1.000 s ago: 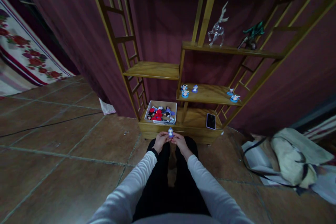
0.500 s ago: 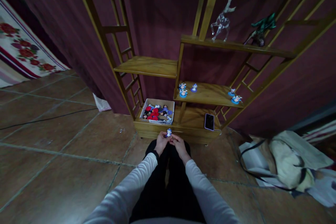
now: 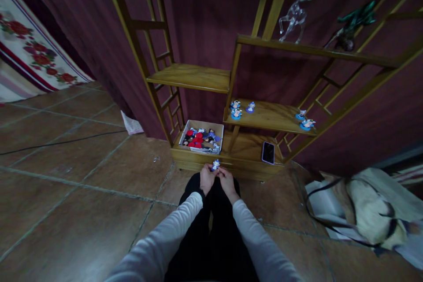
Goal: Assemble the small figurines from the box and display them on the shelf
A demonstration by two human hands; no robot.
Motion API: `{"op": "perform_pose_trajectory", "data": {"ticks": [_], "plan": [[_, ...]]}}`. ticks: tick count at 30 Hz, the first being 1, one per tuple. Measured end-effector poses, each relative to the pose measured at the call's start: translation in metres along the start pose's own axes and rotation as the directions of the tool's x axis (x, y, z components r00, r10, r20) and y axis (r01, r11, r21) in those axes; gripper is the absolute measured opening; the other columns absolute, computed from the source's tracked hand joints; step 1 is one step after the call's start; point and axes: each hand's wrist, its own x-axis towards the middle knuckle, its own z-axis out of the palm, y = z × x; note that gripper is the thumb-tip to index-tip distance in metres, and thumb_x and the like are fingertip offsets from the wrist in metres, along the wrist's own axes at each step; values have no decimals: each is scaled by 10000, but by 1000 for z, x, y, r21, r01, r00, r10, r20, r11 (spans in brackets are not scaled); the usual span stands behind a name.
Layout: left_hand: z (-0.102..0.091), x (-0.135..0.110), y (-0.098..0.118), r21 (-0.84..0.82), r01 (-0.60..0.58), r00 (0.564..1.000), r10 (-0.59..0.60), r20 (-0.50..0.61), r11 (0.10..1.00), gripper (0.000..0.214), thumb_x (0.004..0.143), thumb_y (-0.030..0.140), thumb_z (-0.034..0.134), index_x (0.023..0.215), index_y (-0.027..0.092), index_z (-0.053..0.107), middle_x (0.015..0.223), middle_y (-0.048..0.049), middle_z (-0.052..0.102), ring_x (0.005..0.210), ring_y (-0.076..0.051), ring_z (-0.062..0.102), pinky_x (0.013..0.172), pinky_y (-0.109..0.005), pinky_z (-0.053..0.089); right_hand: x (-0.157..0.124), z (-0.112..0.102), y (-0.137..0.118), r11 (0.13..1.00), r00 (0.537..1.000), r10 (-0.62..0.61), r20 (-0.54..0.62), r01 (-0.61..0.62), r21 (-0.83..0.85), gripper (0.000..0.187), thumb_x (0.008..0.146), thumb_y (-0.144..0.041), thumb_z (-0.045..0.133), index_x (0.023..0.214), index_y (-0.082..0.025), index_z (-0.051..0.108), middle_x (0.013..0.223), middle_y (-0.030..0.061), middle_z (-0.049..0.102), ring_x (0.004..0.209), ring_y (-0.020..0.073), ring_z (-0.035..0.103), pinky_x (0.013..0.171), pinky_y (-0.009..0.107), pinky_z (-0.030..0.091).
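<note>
A small purple and white figurine [image 3: 215, 165] is held upright between my two hands, just in front of the shelf's lower edge. My left hand [image 3: 207, 178] grips it from the left with closed fingers. From the right, the fingertips of my right hand [image 3: 227, 181] pinch its base. Beyond my hands, a white box [image 3: 206, 150] on the bottom shelf holds several figurines, some with red bases. On the shelf above to the right, another purple figurine [image 3: 250, 107] stands beside blue-based figurines [image 3: 235, 113], with one more blue-based figurine [image 3: 307, 124] at the right end.
A phone [image 3: 268, 153] lies on the bottom shelf [image 3: 248, 143]. Higher up stand a clear deer ornament [image 3: 294, 17] and a dark green ornament [image 3: 352, 26]. Bags [image 3: 370, 205] sit on the tiled floor at right; a black cable [image 3: 62, 142] runs along the floor at left.
My view has shifted slightly, so the shelf appears a little further right and higher. Both hands still hold the figurine, which now looks slightly tilted.
</note>
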Motion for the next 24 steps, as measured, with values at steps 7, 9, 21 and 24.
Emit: {"op": "perform_pose_trajectory", "data": {"ticks": [7, 9, 21, 24], "plan": [[1, -4, 1, 39, -88, 996, 88, -12, 995, 269, 578, 187, 717, 754, 189, 514, 693, 18, 593, 640, -136, 572, 648, -252, 432, 7, -1, 5, 997, 999, 36, 19, -34, -73, 325, 705, -195, 494, 961, -245, 687, 1070, 18, 671, 1027, 194, 578, 1015, 384, 351], [2, -1, 3, -12, -69, 997, 69, -16, 998, 278, 569, 173, 714, 749, 189, 503, 681, 22, 590, 634, -136, 572, 640, -251, 434, 10, 1, 2, 998, 999, 43, 29, -41, -48, 318, 703, -204, 502, 958, -250, 686, 1069, 15, 671, 1032, 200, 573, 1017, 388, 345], [7, 20, -3, -112, -81, 994, 72, -76, 990, 253, 568, 180, 711, 745, 186, 529, 672, 20, 594, 636, -134, 568, 655, -252, 436, 25, 13, 4, 989, 997, -76, 20, 78, -127, 347, 739, -202, 472, 1035, -251, 645, 1105, 32, 643, 1028, 199, 559, 994, 342, 350], [7, 20, -5, -97, -74, 995, 67, -77, 993, 233, 584, 176, 698, 744, 186, 529, 680, 17, 595, 642, -134, 567, 666, -255, 437, 26, 13, 5, 979, 994, -106, 38, 111, -172, 341, 743, -205, 468, 1029, -247, 649, 1106, 39, 641, 1026, 200, 561, 984, 339, 356]]}}
